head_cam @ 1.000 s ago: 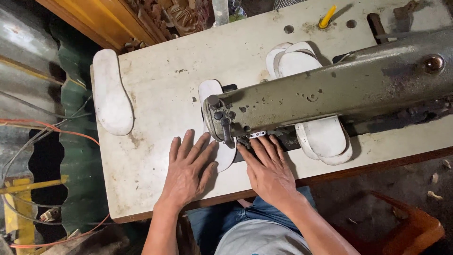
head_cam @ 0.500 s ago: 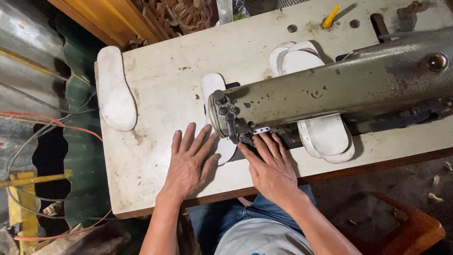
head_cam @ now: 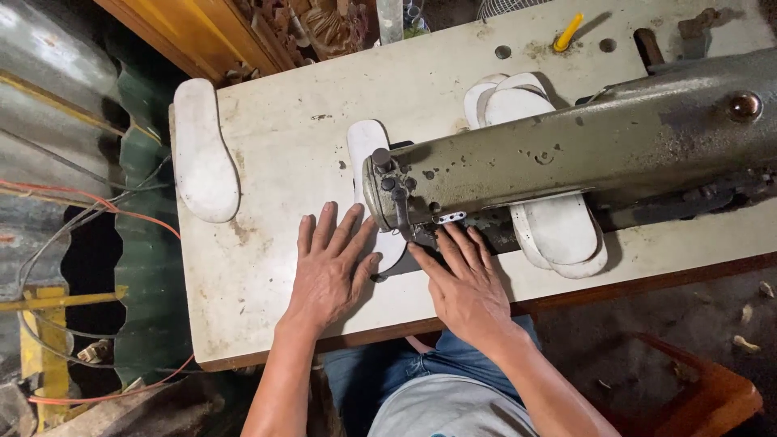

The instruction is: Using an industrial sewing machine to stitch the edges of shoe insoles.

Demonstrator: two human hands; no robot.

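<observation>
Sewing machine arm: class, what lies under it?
Under the sewing machine arm: a white sole at the needle end and stacked white soles. Their middles are covered.

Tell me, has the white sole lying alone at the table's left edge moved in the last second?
No. The white sole lies at the same spot on the table's left edge.

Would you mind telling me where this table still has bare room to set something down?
Bare patches: between the lone sole at the table's left edge and the left hand; also the far middle, between the sole under the needle and the sole stack. Crowded: around the sewing machine and right hand.
</observation>
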